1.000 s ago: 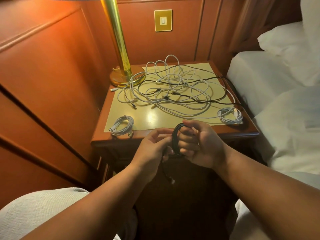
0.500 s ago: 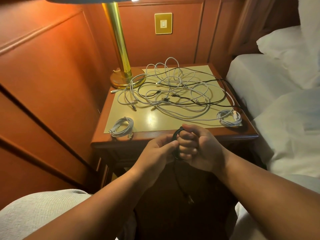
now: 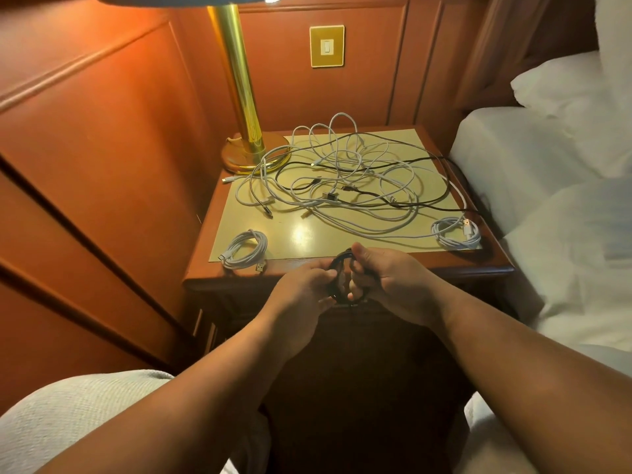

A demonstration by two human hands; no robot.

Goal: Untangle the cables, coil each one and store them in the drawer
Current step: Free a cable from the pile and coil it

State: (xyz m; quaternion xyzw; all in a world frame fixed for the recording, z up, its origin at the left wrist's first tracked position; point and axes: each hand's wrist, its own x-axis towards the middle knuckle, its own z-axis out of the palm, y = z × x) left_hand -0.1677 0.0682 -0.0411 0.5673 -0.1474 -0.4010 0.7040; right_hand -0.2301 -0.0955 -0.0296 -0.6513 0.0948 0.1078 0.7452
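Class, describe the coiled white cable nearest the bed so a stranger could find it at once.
Start at the wooden nightstand beside the bed. Go to its front corner on the bed side: the small white coil lies there. Unlike the loose tangle behind it, it is wound neat; the other white coil sits at the opposite corner.

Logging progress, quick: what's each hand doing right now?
Left hand: pinching the black cable coil.
Right hand: fingers curled round the same coil.

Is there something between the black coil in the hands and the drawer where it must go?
The black coil is gripped by the left hand and right hand just before the nightstand front. Nothing visible lies between, but the front is dark and no open drawer shows.
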